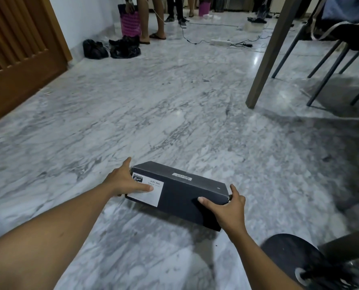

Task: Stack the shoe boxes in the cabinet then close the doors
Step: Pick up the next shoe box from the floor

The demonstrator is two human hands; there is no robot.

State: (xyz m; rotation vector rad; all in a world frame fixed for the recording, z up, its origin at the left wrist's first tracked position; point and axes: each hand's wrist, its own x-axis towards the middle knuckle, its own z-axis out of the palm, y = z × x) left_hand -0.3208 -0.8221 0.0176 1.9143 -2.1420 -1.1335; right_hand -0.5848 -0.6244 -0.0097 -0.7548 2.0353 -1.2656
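Presently, a long black cardboard shoe box (177, 193) is gripped endwise by left hand (122, 182) and right hand (226, 208).
Slippage is risked by fingertip-only purchase; wooden slatted door (21, 51) at ten o'clock.

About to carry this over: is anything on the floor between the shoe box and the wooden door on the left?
Nothing visible. Both hands hold the shoe box, left hand, right hand, and the marble floor up to the wooden door is bare. The black bags lie farther back.
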